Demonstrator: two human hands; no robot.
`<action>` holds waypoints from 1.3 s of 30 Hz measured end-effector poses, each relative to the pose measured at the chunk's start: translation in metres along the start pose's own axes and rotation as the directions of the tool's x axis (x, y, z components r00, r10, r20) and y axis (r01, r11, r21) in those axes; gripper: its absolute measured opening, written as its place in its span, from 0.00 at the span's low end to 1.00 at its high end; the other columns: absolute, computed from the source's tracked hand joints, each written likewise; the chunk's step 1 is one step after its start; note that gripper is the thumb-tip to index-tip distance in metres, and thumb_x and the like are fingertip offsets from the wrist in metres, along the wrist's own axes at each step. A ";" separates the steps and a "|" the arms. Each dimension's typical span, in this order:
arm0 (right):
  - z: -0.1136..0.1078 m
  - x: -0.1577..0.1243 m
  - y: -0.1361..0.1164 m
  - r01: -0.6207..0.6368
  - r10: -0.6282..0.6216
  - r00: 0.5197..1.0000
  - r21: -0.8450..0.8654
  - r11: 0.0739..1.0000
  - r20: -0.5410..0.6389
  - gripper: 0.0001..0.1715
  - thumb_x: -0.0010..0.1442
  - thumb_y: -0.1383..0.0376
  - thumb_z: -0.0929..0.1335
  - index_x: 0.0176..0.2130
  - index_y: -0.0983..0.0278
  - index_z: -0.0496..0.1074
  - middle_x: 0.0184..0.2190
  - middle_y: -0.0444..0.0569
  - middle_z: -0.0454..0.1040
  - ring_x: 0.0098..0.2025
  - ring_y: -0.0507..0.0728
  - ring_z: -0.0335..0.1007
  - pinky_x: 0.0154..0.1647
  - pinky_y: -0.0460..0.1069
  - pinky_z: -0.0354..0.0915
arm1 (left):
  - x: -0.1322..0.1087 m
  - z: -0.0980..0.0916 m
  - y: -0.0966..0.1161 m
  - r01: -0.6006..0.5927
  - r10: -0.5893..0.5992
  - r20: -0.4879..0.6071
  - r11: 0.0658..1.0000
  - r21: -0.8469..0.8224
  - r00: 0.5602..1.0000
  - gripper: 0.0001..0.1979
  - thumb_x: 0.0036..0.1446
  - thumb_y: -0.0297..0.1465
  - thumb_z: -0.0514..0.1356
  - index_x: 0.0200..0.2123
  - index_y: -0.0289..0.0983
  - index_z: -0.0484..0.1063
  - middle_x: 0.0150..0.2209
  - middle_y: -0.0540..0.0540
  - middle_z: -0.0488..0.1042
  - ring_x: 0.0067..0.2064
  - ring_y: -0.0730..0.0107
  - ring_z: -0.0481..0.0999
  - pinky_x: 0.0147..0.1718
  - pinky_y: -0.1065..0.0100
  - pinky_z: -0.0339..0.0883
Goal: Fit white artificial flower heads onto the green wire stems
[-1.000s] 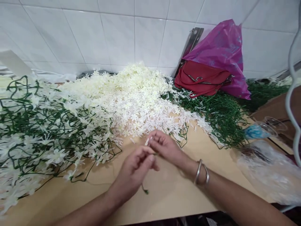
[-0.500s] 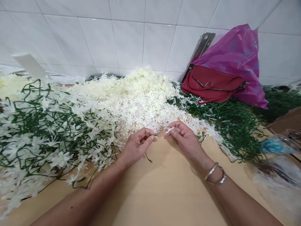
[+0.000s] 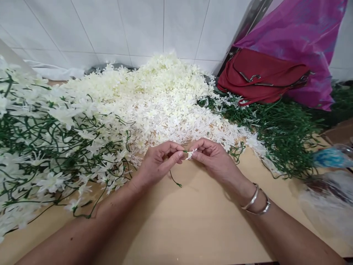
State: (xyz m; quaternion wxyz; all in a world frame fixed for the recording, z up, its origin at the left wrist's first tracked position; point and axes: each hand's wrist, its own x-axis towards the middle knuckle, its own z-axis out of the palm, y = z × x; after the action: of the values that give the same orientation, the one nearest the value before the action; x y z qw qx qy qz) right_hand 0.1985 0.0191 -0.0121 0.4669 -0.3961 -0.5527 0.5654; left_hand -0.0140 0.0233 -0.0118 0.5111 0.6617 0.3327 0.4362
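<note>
Left hand (image 3: 160,163): centre frame, grip pinched on green stem (image 3: 175,180), lower end dangling over worktop (image 3: 193,228).
Right hand (image 3: 215,159): opposite, grip pinching white flower (image 3: 191,153) by stem's upper end.
Red handbag (image 3: 259,75): upper right, closed, contents hidden.

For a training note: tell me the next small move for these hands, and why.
Probably press the white flower onto the tip of the green stem: the right hand pinches the flower, the left hand pinches the stem, and the two meet between the fingertips.
</note>
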 end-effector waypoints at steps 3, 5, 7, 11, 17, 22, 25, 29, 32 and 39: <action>0.001 -0.001 -0.001 -0.023 0.023 1.000 0.000 1.000 0.014 0.11 0.60 0.56 0.78 0.36 0.60 0.79 0.30 0.44 0.77 0.34 0.53 0.70 0.38 0.49 0.64 | -0.001 0.000 0.001 -0.011 0.010 0.022 0.998 0.061 1.000 0.09 0.68 0.35 0.62 0.44 0.35 0.77 0.35 0.46 0.82 0.37 0.70 0.82 0.40 0.69 0.76; 0.000 -0.001 -0.002 -0.042 0.041 0.999 0.009 0.999 0.029 0.12 0.60 0.56 0.78 0.36 0.61 0.78 0.30 0.44 0.77 0.34 0.53 0.71 0.39 0.49 0.65 | -0.001 0.000 0.001 -0.019 0.017 0.021 0.996 0.087 1.000 0.09 0.68 0.35 0.62 0.44 0.35 0.76 0.34 0.46 0.82 0.36 0.70 0.82 0.39 0.69 0.76; -0.002 -0.001 -0.003 -0.067 0.066 0.996 0.034 0.997 0.053 0.13 0.60 0.56 0.78 0.36 0.61 0.78 0.30 0.44 0.77 0.34 0.53 0.72 0.40 0.49 0.66 | -0.002 0.000 0.002 -0.031 0.029 0.025 0.995 0.093 0.999 0.08 0.68 0.35 0.61 0.43 0.35 0.76 0.34 0.46 0.82 0.36 0.71 0.82 0.39 0.70 0.76; -0.005 -0.001 -0.005 -0.100 0.096 0.991 0.043 0.994 0.095 0.13 0.61 0.56 0.78 0.36 0.61 0.78 0.31 0.44 0.79 0.35 0.53 0.74 0.41 0.49 0.66 | -0.002 0.000 0.002 -0.060 0.055 0.048 0.992 0.111 0.997 0.07 0.69 0.33 0.61 0.42 0.36 0.76 0.34 0.47 0.82 0.36 0.73 0.82 0.39 0.71 0.75; -0.004 -0.002 -0.013 -0.121 0.128 0.986 -0.063 0.991 0.107 0.13 0.62 0.55 0.77 0.35 0.62 0.78 0.30 0.46 0.80 0.35 0.53 0.74 0.41 0.49 0.66 | -0.003 0.000 0.005 -0.097 0.087 0.061 0.975 0.202 0.994 0.06 0.69 0.31 0.60 0.41 0.37 0.77 0.33 0.48 0.82 0.35 0.73 0.81 0.37 0.72 0.73; -0.002 -0.003 -0.018 -0.143 0.151 0.982 -0.075 0.987 0.114 0.14 0.60 0.55 0.78 0.35 0.62 0.77 0.30 0.46 0.80 0.35 0.54 0.75 0.40 0.49 0.67 | -0.002 0.000 0.007 -0.101 0.083 0.078 0.958 0.267 0.994 0.06 0.68 0.30 0.60 0.38 0.37 0.76 0.31 0.49 0.81 0.33 0.74 0.81 0.34 0.73 0.72; 0.001 -0.003 -0.018 -0.153 0.158 0.983 -0.056 0.987 0.091 0.16 0.58 0.53 0.78 0.34 0.62 0.77 0.30 0.47 0.80 0.35 0.54 0.75 0.40 0.50 0.68 | -0.001 0.000 0.006 -0.063 0.046 0.080 0.972 0.225 0.996 0.06 0.69 0.30 0.60 0.38 0.37 0.76 0.32 0.49 0.82 0.34 0.74 0.83 0.36 0.74 0.73; 0.008 -0.002 -0.018 -0.159 0.161 0.985 -0.037 0.987 0.060 0.19 0.57 0.51 0.79 0.32 0.62 0.76 0.29 0.45 0.78 0.33 0.53 0.74 0.38 0.49 0.69 | -0.001 -0.001 0.003 0.002 -0.017 0.067 0.977 0.215 0.998 0.08 0.70 0.33 0.60 0.39 0.37 0.75 0.33 0.48 0.84 0.35 0.72 0.85 0.38 0.73 0.74; 0.010 -0.001 -0.019 -0.162 0.164 0.985 -0.034 0.986 0.059 0.20 0.56 0.50 0.79 0.32 0.62 0.75 0.28 0.45 0.78 0.32 0.53 0.73 0.38 0.49 0.69 | -0.001 -0.002 0.002 0.013 -0.032 0.080 0.974 0.224 0.996 0.08 0.70 0.34 0.59 0.39 0.37 0.76 0.33 0.48 0.85 0.36 0.71 0.85 0.38 0.72 0.74; 0.010 0.001 -0.022 -0.188 0.192 0.978 -0.062 0.980 0.076 0.20 0.57 0.50 0.78 0.31 0.62 0.76 0.27 0.47 0.80 0.32 0.55 0.75 0.36 0.50 0.69 | -0.001 0.001 -0.001 -0.013 -0.007 0.091 0.975 0.220 0.996 0.05 0.70 0.31 0.60 0.41 0.37 0.75 0.33 0.48 0.84 0.35 0.71 0.84 0.38 0.71 0.74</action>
State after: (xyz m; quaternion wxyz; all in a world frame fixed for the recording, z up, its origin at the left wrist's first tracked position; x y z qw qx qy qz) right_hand 0.1904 0.0167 0.0106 0.3769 -0.4361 -0.5461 0.6079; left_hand -0.0140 0.0222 -0.0136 0.4485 0.7339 0.3546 0.3667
